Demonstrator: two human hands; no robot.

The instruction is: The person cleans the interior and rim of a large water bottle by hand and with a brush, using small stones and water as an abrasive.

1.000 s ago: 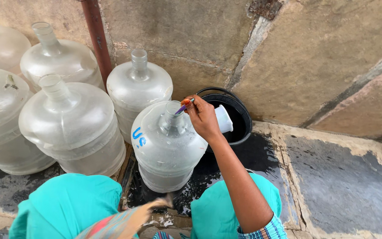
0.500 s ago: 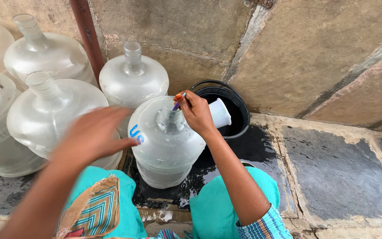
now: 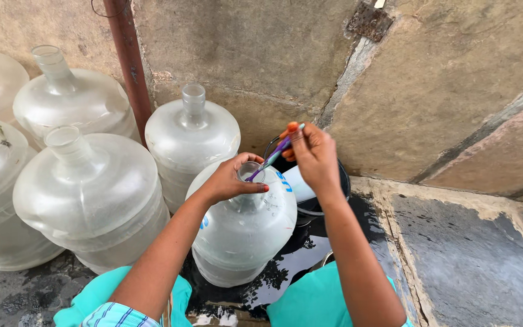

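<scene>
Head view, looking down at a wet stone floor by a stone wall. Centre jug (image 3: 243, 233) stands upright, neck (image 3: 250, 172) pointing up, long axis vertical. It sits straight ahead of the person, between the knees in teal cloth (image 3: 322, 303).

Left hand (image 3: 231, 180) wraps the jug's neck from the left side, fingers curled round it, thumb on the near side; a closed grip on the neck, not spread. Right hand (image 3: 313, 154) is just right of and slightly above the mouth, fingers pressed together in a pinch on the top end of a thin brush (image 3: 273, 154), purple and teal. Brush runs on a slant, upper end at the right hand, lower end down-left into the jug's mouth. So the mouth lies down-left of the right hand, and the left hand is the nearer one, touching it.

Behind the right hand a black bucket (image 3: 341, 181) sits against the wall, with a white object inside, mostly hidden; can't tell what it is.

Other empty jugs stand to the left: one just behind the centre jug (image 3: 192, 136), a large one (image 3: 89, 200) to its left, one further back (image 3: 71, 100), and more cut off at the left edge. A rusty red pipe (image 3: 129, 66) runs up the wall between them. Dark puddle round the centre jug's base.
</scene>
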